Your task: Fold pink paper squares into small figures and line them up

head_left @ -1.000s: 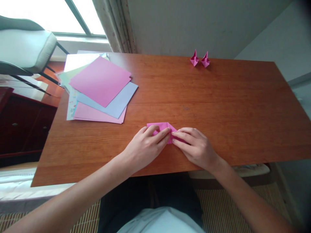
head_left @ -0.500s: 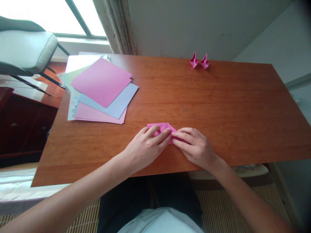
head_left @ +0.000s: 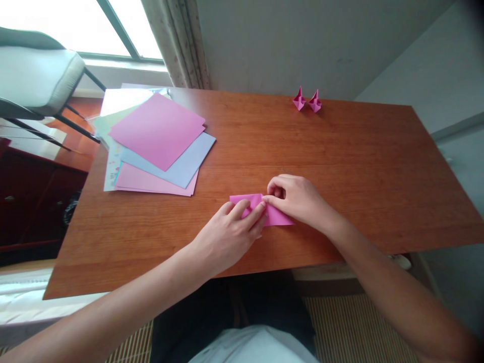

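Note:
A folded piece of pink paper (head_left: 278,217) lies flat on the wooden table in front of me, its right part a slanted triangular flap. My left hand (head_left: 236,227) rests over its left and middle part, fingers bent and fingertips pressing it down; these fingers hide part of the folds. My right hand (head_left: 297,196) is curled above the paper's right side. Its thumb touches the slanted fold near the top middle, close to the left fingertips, while the other fingers are bent in.
Two small pink origami pieces (head_left: 307,102) stand at the table's far edge. On the left lies a stack of paper with a pink sheet (head_left: 161,131) on top and a blue sheet (head_left: 189,161) below. A chair (head_left: 41,70) stands beyond, by the window.
My right hand has moved up from the paper's right part to its slanted top edge and curled its fingers, uncovering the right flap. My left hand stays nearly in place.

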### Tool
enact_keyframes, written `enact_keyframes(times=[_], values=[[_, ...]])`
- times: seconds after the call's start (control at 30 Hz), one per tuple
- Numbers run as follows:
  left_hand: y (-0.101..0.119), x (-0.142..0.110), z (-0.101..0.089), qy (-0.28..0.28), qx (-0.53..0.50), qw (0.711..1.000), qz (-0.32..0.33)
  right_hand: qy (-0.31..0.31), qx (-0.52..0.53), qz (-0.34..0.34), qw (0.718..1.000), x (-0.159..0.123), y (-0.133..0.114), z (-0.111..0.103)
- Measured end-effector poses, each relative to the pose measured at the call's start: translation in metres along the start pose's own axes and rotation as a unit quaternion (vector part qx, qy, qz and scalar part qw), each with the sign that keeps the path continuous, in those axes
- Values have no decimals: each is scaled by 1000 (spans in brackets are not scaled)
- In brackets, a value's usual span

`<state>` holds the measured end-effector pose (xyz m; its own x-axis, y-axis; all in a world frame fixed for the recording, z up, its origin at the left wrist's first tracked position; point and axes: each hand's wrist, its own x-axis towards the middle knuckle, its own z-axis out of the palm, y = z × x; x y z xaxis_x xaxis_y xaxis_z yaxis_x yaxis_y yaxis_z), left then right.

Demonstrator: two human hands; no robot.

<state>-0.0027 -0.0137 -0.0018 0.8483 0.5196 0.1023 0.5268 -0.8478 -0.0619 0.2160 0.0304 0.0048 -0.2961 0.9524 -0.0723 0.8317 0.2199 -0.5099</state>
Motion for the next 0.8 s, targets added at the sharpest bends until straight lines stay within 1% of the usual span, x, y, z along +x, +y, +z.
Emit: enact_keyframes(times=[0.1,0.23,0.3,0.4,0.5,0.63,0.8], values=[[1,-1,1,-1,0,1000,-4,-23,-44,29,998,8,-7,-4],[2,-2,3,4,-2,1000,-4,-31,-53,57,996,14,-11,-6],[2,-2,3,3,-3,1000,-6,-37,-44,58,997,17,-9,-7],[2,-1,3,-4,-8,1000,-8,-59,-13,41,997,21,-2,-9],[2,-1,2,-7,-13,1000,-10,-94,-6,29,995,25,2,-13],[2,-2,3,-10,-17,1000,-15,-150,-46,17,988,33,-1,-23],[2,-2,4,-23,-18,999,-15,-252,-107,-20,962,41,-7,-40]])
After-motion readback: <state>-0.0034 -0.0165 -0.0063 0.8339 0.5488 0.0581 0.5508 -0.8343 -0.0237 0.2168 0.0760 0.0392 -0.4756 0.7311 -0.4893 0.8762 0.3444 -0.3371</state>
